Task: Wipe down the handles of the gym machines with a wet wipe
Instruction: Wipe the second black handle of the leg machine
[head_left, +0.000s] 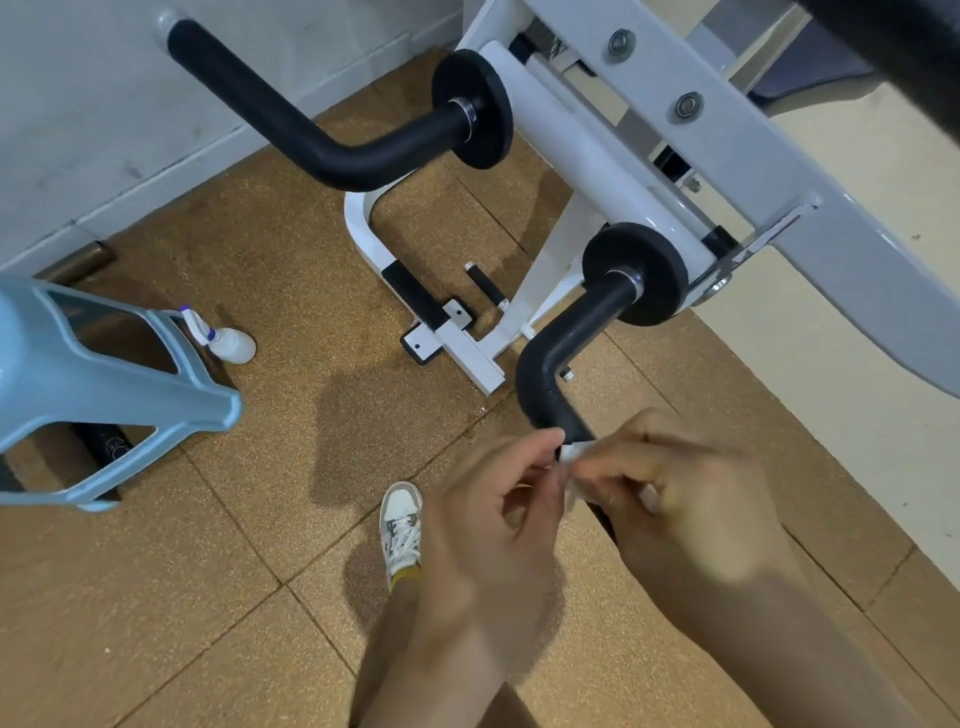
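Both hands are at the free end of the near handle (545, 374), the black bent bar on the white machine frame (582, 156).
- The wet wipe (572, 451) is bunched white against that end of the near handle, between the 2 hands.
- Left hand (488, 525): thumb and forefinger pinch the wipe's top edge, with the other fingers (519, 499) loosely curled below.
- Right hand (696, 499): fingers curl over the wipe and cover the tip of the near handle. Can't tell if they wrap the bar itself. The hand is motion-blurred.
- The far handle (311, 140) has the same shape and sits well beyond the near handle, up-left, with nothing on it.
- A shoe (401, 525) is on the brown floor (208, 597) below-left of the near handle.
- A spray bottle (234, 343) lies on the floor far left of the near handle, just beside a blue plastic stool (104, 384).
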